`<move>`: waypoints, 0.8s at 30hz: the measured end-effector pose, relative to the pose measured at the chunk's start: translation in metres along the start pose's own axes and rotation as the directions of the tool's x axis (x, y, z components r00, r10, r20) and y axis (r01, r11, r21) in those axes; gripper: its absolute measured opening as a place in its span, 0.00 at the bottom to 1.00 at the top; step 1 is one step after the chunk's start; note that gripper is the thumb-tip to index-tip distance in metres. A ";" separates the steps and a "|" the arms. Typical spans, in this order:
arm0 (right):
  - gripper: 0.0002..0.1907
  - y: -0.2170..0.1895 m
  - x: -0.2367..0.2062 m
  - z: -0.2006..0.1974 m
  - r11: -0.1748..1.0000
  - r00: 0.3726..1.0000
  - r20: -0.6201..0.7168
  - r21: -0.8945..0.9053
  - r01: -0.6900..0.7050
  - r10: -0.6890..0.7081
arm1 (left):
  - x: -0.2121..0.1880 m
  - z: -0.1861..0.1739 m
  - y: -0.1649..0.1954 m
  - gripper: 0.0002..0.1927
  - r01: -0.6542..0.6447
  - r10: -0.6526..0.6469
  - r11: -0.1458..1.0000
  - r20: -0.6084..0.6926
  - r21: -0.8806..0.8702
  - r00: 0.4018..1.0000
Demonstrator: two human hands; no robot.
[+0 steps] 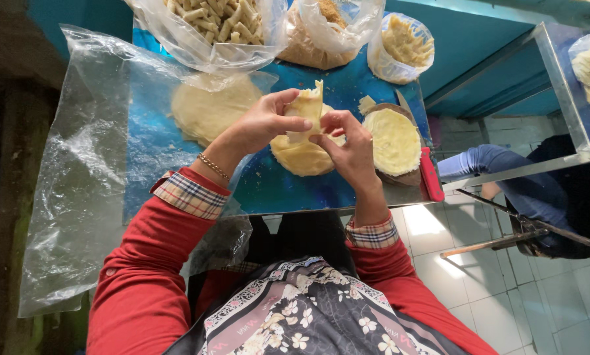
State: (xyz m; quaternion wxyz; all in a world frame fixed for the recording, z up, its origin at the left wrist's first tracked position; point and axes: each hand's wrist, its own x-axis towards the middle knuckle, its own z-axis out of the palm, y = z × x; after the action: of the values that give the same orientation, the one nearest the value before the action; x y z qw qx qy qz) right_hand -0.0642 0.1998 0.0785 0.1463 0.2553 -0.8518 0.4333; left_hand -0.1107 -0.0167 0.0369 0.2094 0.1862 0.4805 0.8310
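1. A pale folded dough wrapper (pixel 306 108) sits above the middle of the blue table (pixel 308 187), pinched between both hands.
2. The left hand (pixel 265 121) clamps its far edge with thumb and forefinger; the right hand (pixel 349 148) presses the near side, likely to steady the fold.
3. Beneath lies one stack of round wrappers (pixel 301 156); a second dough round (pixel 209 108) lies left under a clear plastic sheet (pixel 91 151), probably against drying.
4. One filled bowl (pixel 392 141) stands right.
5. Three plastic bags (pixel 223 29) line the far edge.
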 end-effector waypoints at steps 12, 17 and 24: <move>0.05 0.022 -0.005 0.013 0.704 0.946 0.100 0.645 -0.297 0.308 | -0.011 0.025 0.021 0.49 -0.151 0.147 0.986 0.056 0.077 0.988; 0.06 0.023 -0.010 0.019 0.671 0.947 0.096 0.684 -0.287 0.307 | -0.010 0.032 0.016 0.40 -0.229 0.245 0.951 -0.056 0.208 0.968; 0.04 0.029 -0.008 0.013 0.423 0.912 0.171 0.844 -0.331 0.373 | -0.013 0.017 0.020 0.34 -0.186 0.178 0.975 0.074 0.122 0.981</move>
State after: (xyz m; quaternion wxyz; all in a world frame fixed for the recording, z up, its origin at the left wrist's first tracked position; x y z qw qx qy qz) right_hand -0.0743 0.2060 0.0481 -0.0752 0.1009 -0.5539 0.8230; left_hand -0.0946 -0.0200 0.0611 0.1348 0.2685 0.5070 0.8079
